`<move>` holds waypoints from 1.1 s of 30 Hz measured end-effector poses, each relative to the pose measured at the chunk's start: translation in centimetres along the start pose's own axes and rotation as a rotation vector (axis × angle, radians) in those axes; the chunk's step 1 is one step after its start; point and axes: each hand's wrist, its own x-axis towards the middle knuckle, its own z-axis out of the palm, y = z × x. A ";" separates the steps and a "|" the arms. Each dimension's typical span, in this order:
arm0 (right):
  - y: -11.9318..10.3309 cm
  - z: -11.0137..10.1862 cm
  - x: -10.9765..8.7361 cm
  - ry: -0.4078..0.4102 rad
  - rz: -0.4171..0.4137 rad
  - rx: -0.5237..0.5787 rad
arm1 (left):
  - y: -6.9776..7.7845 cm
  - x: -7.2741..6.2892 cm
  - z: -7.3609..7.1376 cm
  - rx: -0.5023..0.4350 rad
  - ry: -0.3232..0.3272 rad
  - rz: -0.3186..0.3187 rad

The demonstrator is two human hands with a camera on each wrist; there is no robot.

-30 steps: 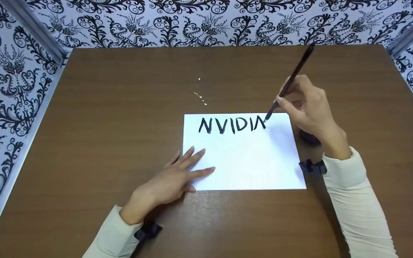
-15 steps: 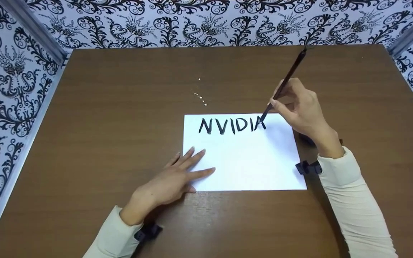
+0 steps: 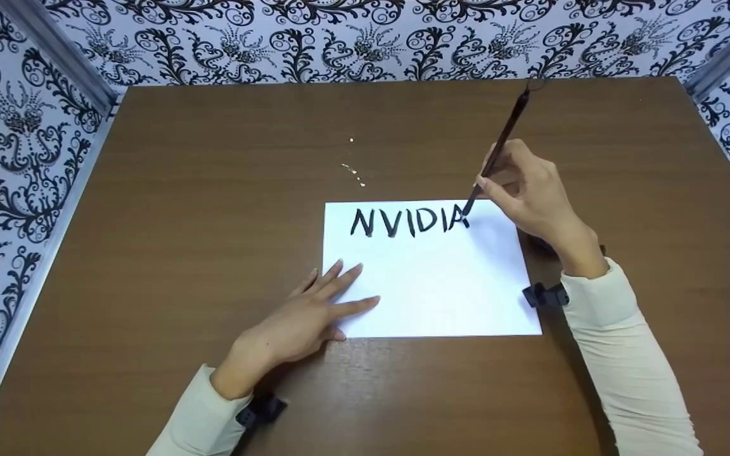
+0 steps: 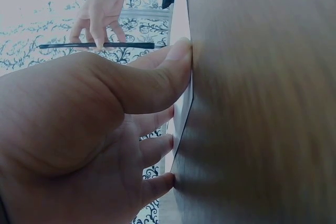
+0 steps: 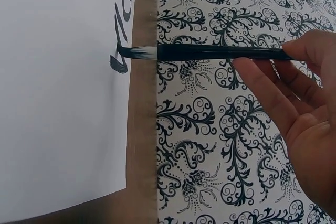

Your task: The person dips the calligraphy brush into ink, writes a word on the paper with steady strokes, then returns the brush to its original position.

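A white sheet of paper (image 3: 428, 285) lies on the brown table, with "NVIDIA" in black brush strokes along its top edge. My right hand (image 3: 533, 190) pinches a dark paintbrush (image 3: 503, 136) between thumb and fingers. In the right wrist view, the brush's bristles (image 5: 140, 52), black at the tip and pale higher up, touch the last letter. My left hand (image 3: 305, 316) rests with spread fingers on the paper's lower left corner. Up close in the left wrist view, the left thumb (image 4: 168, 74) lies along the paper's edge.
Mostly hidden behind the right wrist is a dark round object (image 3: 541, 246) on the table. Several small pale specks (image 3: 353, 172) lie beyond the paper. Black-patterned panels (image 3: 365, 44) border the table (image 3: 181, 221) at the back and sides. A dark camera mount (image 3: 545, 296) sits at the right cuff.
My right hand moved left and slightly toward me, then the brush tip slid rightward across the final letter, adding its crossbar. The left hand stays in place on the paper.
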 end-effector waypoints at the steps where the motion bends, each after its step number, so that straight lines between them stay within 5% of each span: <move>1: 0.1 0.0 0.0 -0.002 -0.002 -0.005 | 0.0 0.0 0.0 -0.001 -0.002 0.000; 33: 0.0 -0.6 0.1 0.004 -0.030 -0.061 | 0.0 0.0 0.0 -0.017 0.001 -0.007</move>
